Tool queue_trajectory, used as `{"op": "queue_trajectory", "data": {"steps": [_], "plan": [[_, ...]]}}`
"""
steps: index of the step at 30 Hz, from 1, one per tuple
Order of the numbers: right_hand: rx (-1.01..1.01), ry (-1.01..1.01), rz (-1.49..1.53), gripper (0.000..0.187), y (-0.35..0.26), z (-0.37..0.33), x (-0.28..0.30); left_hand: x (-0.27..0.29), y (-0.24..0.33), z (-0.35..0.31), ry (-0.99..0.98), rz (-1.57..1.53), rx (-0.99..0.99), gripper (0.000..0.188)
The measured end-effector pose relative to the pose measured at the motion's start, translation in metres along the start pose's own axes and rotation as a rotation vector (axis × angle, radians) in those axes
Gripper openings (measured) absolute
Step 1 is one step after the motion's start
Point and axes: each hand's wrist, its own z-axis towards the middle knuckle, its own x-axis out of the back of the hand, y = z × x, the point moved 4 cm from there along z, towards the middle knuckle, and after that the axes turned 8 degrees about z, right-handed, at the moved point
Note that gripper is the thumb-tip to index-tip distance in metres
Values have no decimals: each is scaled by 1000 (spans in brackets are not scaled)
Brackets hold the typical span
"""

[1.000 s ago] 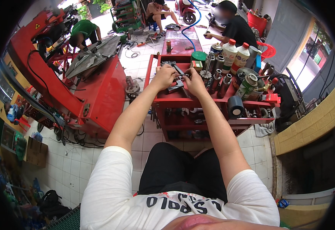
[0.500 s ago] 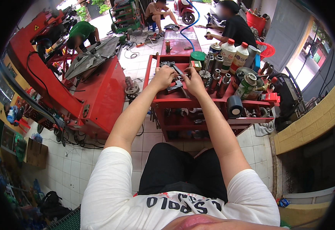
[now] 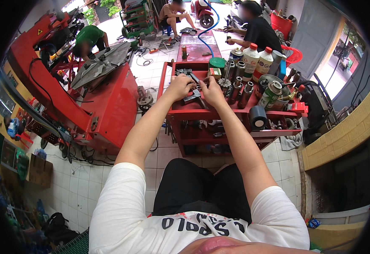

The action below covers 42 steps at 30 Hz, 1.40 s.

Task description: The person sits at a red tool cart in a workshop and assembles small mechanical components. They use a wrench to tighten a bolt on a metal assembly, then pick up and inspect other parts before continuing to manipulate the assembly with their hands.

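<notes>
Both hands are over the top tray of a red tool cart (image 3: 231,113). My left hand (image 3: 180,87) is closed, its fingers curled toward the middle of the tray. Close beside it, my right hand (image 3: 212,93) is closed too, with thumb and fingers drawn together. Whatever they hold is too small and hidden to make out. A grey metal bar (image 3: 194,77) lies just beyond the fingertips. Below and between the hands is a flat grey metal piece (image 3: 191,98). A toothed metal gear (image 3: 224,83) rests right of my right hand, near several upright metal cylinders (image 3: 247,92).
White bottles with red caps (image 3: 265,63), a green spray can (image 3: 272,94) and a dark cylinder (image 3: 259,117) crowd the cart's right side. A red machine (image 3: 113,112) stands left. People work at far left, far middle and far right. A blue hose (image 3: 202,39) hangs beyond the cart.
My right hand's fingers have moved slightly left and closer to my left hand. My left hand has barely moved.
</notes>
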Motion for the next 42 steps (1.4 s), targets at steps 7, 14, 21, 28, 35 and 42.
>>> {"op": "queue_trajectory", "data": {"steps": [7, 14, 21, 28, 35, 42], "plan": [[80, -101, -54, 33, 12, 3, -2, 10, 15, 0, 12, -11, -8, 20], [-27, -30, -31, 27, 3, 1, -1, 7, 6, -1, 40, -52, 0, 23], [98, -44, -60, 31, -1, -1, 1, 7, 5, 0, 21, -41, 6, 21], [-34, -70, -110, 30, 3, 1, -1, 9, 10, 0, 38, -58, 4, 23], [98, 0, -91, 26, -8, -3, 2, 4, 3, -1, 59, -51, 9, 24], [233, 49, -83, 27, -9, -4, 3, 7, 5, -1, 87, -49, 8, 23]]}}
